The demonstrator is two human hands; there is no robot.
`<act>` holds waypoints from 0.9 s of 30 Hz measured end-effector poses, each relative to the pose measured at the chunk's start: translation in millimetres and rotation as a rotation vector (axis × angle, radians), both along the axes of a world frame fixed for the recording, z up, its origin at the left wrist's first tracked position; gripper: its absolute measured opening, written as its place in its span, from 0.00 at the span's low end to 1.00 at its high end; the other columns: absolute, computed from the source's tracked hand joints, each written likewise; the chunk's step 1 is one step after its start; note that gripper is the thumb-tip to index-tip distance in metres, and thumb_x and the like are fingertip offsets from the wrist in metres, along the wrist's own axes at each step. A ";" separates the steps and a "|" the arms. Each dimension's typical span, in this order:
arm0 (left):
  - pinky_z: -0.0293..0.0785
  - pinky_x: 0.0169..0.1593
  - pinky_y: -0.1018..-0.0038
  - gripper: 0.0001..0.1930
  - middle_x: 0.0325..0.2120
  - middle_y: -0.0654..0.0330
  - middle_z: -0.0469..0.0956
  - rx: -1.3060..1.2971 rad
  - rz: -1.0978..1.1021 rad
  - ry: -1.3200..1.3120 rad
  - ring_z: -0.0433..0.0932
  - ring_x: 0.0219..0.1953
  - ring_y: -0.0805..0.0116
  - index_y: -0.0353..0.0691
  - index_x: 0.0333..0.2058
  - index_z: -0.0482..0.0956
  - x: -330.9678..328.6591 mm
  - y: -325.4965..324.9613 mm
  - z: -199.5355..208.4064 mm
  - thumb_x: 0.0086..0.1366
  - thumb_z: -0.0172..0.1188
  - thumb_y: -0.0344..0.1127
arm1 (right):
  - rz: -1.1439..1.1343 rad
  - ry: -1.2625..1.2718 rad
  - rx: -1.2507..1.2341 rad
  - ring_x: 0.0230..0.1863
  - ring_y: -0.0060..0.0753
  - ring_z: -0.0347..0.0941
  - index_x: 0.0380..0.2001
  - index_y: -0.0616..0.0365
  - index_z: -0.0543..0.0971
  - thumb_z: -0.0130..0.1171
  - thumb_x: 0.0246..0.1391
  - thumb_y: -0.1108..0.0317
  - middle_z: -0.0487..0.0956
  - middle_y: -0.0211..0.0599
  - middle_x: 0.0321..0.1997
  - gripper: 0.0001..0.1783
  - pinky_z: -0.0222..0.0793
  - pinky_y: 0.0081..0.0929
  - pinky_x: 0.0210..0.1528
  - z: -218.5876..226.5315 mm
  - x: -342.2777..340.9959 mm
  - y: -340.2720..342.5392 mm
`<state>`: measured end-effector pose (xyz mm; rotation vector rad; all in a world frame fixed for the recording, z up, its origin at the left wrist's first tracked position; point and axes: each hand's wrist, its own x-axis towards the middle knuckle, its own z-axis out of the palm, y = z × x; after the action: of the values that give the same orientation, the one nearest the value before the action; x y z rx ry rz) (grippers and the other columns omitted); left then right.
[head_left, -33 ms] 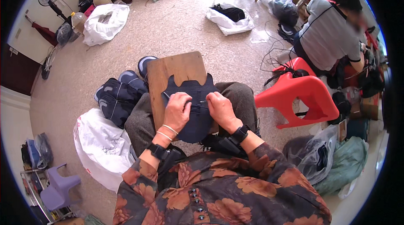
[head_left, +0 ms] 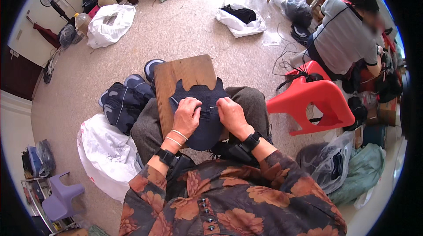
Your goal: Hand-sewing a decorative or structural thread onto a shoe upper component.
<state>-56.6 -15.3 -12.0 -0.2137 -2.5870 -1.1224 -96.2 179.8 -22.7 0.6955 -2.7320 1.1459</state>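
Note:
A dark navy shoe upper, cut flat with notched far corners and a row of slits down its middle, lies on a wooden board across my lap. My left hand is closed over the left of the slits. From beyond its fingers pokes a thin light rod, whose other end is hidden. On the right, my right hand pinches a small thin shiny piece pointing toward the slits. Its kind is too small to make out. Both hands rest at the upper, a short gap apart.
Bundled dark shoe parts and a white sack are by my left knee. A red plastic stool with dark laces stands right, near a seated person. A white bag of black material lies ahead.

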 end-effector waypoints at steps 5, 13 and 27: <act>0.71 0.52 0.62 0.08 0.36 0.57 0.78 -0.079 -0.063 -0.119 0.76 0.44 0.55 0.42 0.36 0.83 -12.7 -2.6 -17.9 0.56 0.68 0.31 | 0.046 -0.054 0.048 0.39 0.59 0.77 0.36 0.58 0.77 0.57 0.61 0.72 0.76 0.50 0.35 0.03 0.76 0.49 0.41 -3.8 -2.8 4.3; 0.69 0.54 0.61 0.14 0.38 0.57 0.76 -0.039 -0.091 -0.173 0.74 0.45 0.54 0.42 0.37 0.84 -14.8 -6.9 -19.6 0.51 0.73 0.34 | 0.096 -0.093 0.065 0.39 0.61 0.76 0.34 0.61 0.76 0.56 0.60 0.73 0.75 0.52 0.36 0.03 0.75 0.51 0.42 -1.5 -8.5 10.5; 0.67 0.56 0.61 0.25 0.44 0.59 0.74 -0.083 -0.095 -0.197 0.72 0.50 0.54 0.47 0.47 0.81 -9.7 -5.7 -16.8 0.48 0.75 0.36 | 0.171 -0.141 0.084 0.41 0.60 0.77 0.34 0.61 0.77 0.56 0.58 0.74 0.76 0.51 0.36 0.03 0.74 0.51 0.44 -5.5 -19.0 4.9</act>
<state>-66.3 -21.0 -28.7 -0.2591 -2.8275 -1.1208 -115.2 184.7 -28.2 0.9087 -2.9005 1.1603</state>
